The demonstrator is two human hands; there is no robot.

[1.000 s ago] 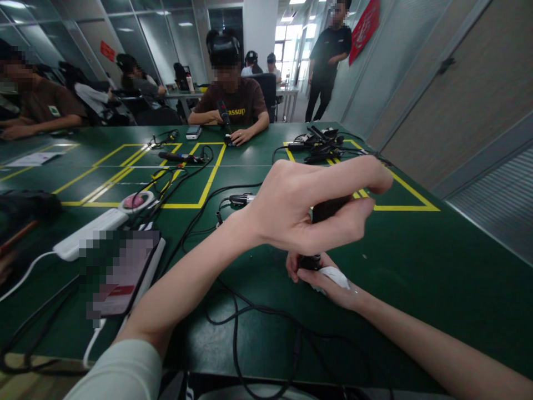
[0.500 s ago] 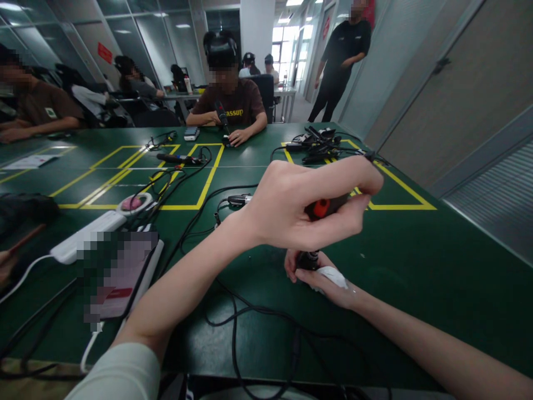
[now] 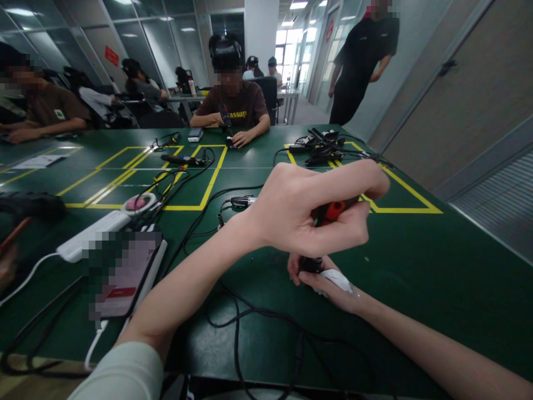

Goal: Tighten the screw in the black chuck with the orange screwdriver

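Note:
My left hand is closed around the handle of a black electric screwdriver with a red switch, held high over the near middle of the table. Most of the tool is hidden behind my fingers. Below it, close to the tabletop, my right hand is closed round a black piece. Whether that piece is the tool's front end or a separate part I cannot tell. A white patch lies against the base of my right hand near the wrist.
Black cables loop over the green table. On the left lie a phone and a white power strip. Black tools are heaped at the far right. A co-worker across the table holds a similar screwdriver.
The view has shifted slightly, and things appear a little farther right. My left hand has tilted slightly with the screwdriver. The standing person at the back has moved right.

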